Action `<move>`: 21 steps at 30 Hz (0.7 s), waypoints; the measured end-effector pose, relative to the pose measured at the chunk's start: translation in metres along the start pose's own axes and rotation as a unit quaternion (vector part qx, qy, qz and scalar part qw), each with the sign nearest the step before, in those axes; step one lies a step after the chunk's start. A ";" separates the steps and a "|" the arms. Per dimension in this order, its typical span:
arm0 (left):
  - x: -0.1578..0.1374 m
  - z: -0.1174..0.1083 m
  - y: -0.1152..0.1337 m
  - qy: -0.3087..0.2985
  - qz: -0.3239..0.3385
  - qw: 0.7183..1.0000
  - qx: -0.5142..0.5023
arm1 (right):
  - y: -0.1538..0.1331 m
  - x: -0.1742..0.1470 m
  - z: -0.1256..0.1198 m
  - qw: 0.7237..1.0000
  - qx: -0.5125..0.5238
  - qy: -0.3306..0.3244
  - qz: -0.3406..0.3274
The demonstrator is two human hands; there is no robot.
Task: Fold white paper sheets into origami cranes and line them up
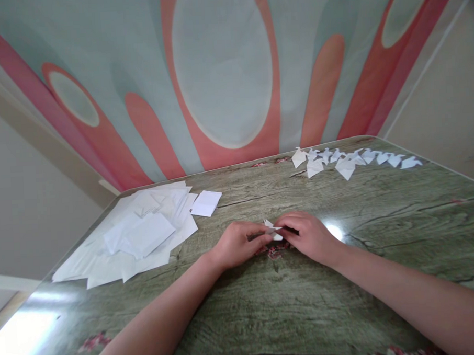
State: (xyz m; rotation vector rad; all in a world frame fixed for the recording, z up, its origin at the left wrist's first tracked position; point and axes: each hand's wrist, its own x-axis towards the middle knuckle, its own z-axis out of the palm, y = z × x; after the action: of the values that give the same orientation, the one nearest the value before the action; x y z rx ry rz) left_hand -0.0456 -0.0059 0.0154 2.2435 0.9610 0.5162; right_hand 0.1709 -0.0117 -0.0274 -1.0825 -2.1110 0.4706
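Observation:
Between my two hands, just above the middle of the table, is a small folded piece of white paper (276, 235) with pointed ends. My left hand (243, 243) pinches its left side between thumb and fingers. On the other side my right hand (305, 236) grips it, fingertips pressed together at its edge. Parts of the paper are hidden behind the fingers. At the back right stand several folded white paper birds (345, 165) in a row, apart from my hands.
A spread pile of white paper sheets (103, 256) covers the table's left side, with folded pieces on top. A small stack of white paper squares (206, 203) lies beside it. The wood-patterned table (400, 243) meets a painted wall (224, 68) at the back.

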 end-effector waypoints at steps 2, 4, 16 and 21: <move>0.000 -0.001 0.007 0.001 -0.015 0.999 -0.030 | -0.005 0.000 -0.005 0.998 0.029 0.014 0.055; 0.001 -0.001 0.013 0.038 -0.055 0.996 -0.056 | -0.013 0.000 -0.009 0.989 0.087 0.021 0.119; 0.011 0.021 0.001 0.068 -0.312 0.854 -0.410 | -0.023 -0.005 -0.001 0.997 -0.003 0.081 0.004; 0.008 0.012 0.010 -0.024 -0.297 0.897 -0.326 | -0.018 -0.008 0.006 0.997 -0.055 -0.021 -0.043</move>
State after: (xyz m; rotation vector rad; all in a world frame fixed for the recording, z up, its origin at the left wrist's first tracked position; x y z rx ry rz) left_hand -0.0283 -0.0100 0.0144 1.2771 1.1668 0.4126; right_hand 0.1602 -0.0283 -0.0241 -1.0467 -2.2324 0.3431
